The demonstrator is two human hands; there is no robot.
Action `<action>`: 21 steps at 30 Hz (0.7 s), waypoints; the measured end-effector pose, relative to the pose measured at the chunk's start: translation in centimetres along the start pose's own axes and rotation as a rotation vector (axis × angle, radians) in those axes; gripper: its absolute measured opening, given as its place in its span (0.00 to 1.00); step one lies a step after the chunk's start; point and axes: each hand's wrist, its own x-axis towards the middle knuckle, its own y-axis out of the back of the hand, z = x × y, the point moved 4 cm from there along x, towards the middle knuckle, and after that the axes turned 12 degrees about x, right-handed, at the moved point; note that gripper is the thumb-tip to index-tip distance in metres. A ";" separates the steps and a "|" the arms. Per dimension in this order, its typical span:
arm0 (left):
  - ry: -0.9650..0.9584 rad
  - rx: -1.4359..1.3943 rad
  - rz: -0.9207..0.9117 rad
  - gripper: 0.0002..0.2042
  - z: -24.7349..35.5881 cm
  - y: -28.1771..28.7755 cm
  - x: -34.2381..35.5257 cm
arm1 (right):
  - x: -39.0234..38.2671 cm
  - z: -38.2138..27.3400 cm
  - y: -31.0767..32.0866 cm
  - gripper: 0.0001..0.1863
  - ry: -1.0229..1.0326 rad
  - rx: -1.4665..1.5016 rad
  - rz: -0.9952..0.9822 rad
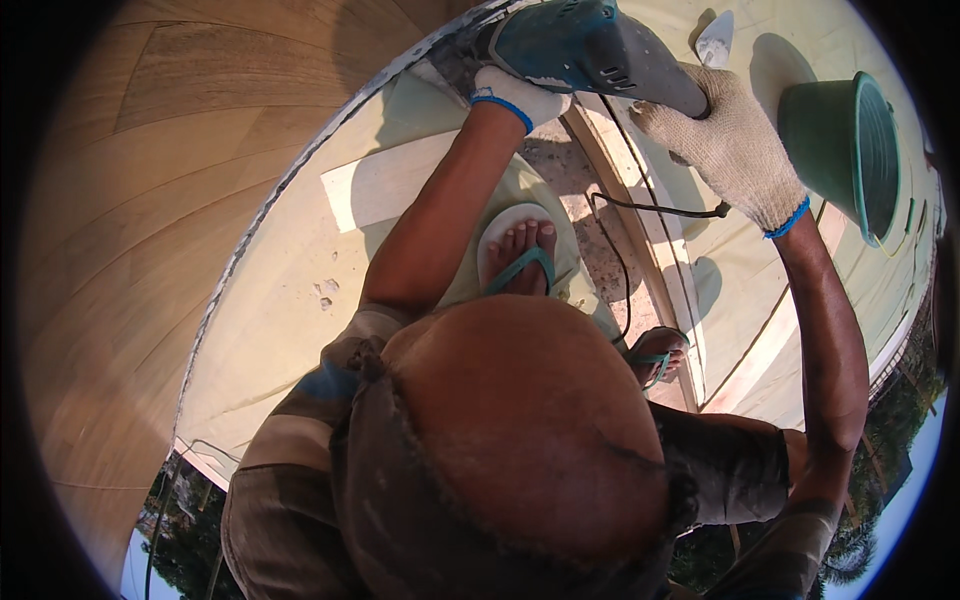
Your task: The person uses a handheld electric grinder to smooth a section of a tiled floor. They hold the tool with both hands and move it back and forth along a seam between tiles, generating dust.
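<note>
My right hand (725, 145), in a knitted off-white glove with a blue cuff, is wrapped round the dark rear handle of a teal power tool (575, 45). My left hand (520, 97), in a matching glove, grips the tool from below near its front. Vent slots show on the tool's body. Its tip and whatever is fitted there are hidden at the top of the view, beside the ragged grey edge (330, 130) of a wood-grained surface (210, 130). A black cord (650, 207) hangs below my right hand and loops down.
A green bucket (825, 135) lies to the right, near a trowel-like blade (714, 40). Pale sheeting (270, 330) covers much of the surface below. Wooden boards (640, 200) flank a strip of rough rubble. Feet in green-strapped flip-flops (520, 262) stand there. Loose chips lie at left.
</note>
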 end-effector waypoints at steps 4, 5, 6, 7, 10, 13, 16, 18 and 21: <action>-0.058 0.118 0.175 0.25 0.3 -0.9 -0.5 | -0.1 -0.1 -0.4 0.35 0.048 0.006 0.044; -0.025 0.052 0.155 0.25 0.5 -0.3 -0.4 | -0.3 0.4 -0.8 0.34 0.040 0.027 0.050; -0.020 0.030 0.156 0.25 0.8 0.3 -0.2 | -0.6 0.9 -1.3 0.34 0.034 0.049 0.056; -0.027 0.042 0.192 0.24 0.1 0.7 -0.6 | -1.0 1.4 -1.7 0.33 0.020 0.071 0.057; -0.125 0.210 0.396 0.23 -3.1 0.3 -2.9 | -4.5 3.8 -3.1 0.27 -0.060 0.368 0.046; -0.147 0.286 0.517 0.22 -6.6 -0.7 -5.1 | -9.7 6.0 -6.4 0.21 -0.035 0.538 0.144; -0.107 0.259 0.574 0.22 -6.7 0.9 -5.8 | -11.8 5.8 -8.0 0.18 -0.045 0.551 0.165; -0.151 0.293 0.545 0.23 -6.4 3.2 -5.0 | -11.9 5.9 -8.3 0.18 0.011 0.498 0.163; -0.229 0.362 0.529 0.22 -6.5 2.7 -4.3 | -11.8 6.0 -8.4 0.18 0.002 0.514 0.186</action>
